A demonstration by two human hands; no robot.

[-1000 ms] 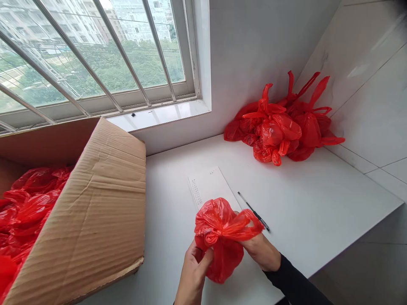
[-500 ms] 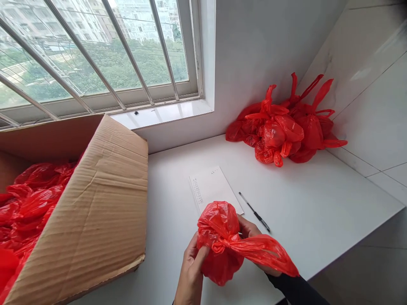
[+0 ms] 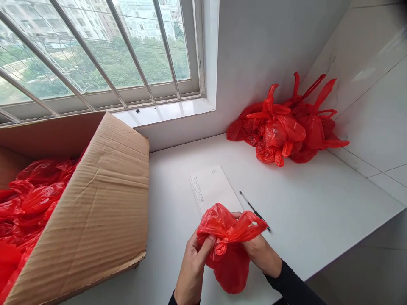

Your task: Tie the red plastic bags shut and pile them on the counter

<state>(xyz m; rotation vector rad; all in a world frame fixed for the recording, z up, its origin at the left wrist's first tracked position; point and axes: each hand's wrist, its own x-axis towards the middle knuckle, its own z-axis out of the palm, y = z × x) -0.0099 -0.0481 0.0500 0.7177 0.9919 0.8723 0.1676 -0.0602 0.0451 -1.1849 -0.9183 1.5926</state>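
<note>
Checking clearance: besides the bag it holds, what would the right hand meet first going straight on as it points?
Likely the notepad, but the right hand may pass above it; the hand's height is unclear.

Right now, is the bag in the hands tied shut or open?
The bag is tied shut: a knot cinches it, and the loose handles stick out beyond.
</note>
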